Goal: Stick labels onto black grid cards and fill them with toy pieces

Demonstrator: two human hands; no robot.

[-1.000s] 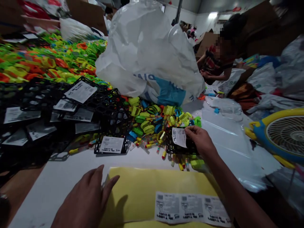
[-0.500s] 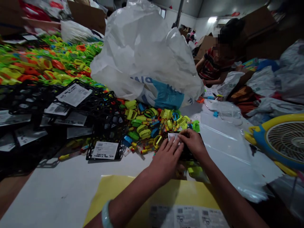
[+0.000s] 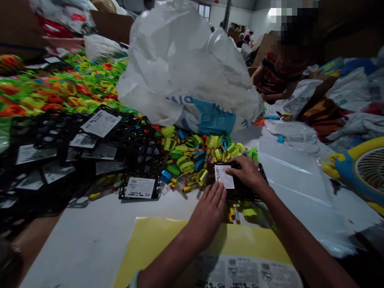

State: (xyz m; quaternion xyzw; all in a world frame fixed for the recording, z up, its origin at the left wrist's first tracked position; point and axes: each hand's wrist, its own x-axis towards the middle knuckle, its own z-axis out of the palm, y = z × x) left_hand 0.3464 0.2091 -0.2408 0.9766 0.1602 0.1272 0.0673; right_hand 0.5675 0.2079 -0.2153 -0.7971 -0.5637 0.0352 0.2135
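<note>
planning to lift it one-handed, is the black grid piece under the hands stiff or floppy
Probably stiff: the black grid piece lies flat across the small toys under the right hand. Likely light, being mostly open holes. Its holes may snag those toys.

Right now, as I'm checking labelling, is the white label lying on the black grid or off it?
On: the white label lies flat on the black grid, the right hand touching its edge.

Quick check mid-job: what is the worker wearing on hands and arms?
The left hand and right hand are bare, with no gloves. The forearms show no sleeves. A pale bangle sits on the left wrist, cut by the frame edge.
</note>
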